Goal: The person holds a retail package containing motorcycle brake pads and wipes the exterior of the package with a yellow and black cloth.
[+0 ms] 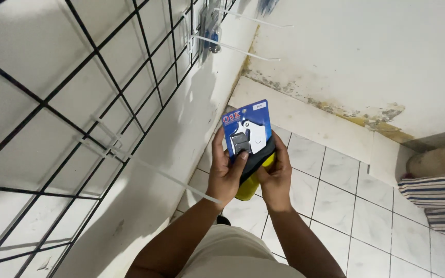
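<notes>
Head view, looking straight down past my chest: my left hand [226, 172] and my right hand [274, 172] are both closed around a small stack of carded packs [248, 149] held between them, above the tiled floor [346, 206]. The front pack [246, 126] is a blue card with a clear blister holding a dark, flat part and a white one; my left thumb lies across its lower face, and my right fingers wrap the far edge. Behind it sits at least one darker pack, and a yellow edge [248, 191] pokes out at the bottom, though I cannot tell how many packs are in the stack. To my left a black wire grid [73, 98] is fixed against the white wall, with a bare white hook [171, 177] jutting out just beside my left forearm and more hooks [233, 49] higher up near the corner. I judge I am at the sorting point, the front pack being thumbed apart from the rest while they are well short of any hook. Separating it cleanly would call for the right hand to keep the remaining packs pinched so they do not slide out. A striped cloth [436, 198] lies at the right edge.
</notes>
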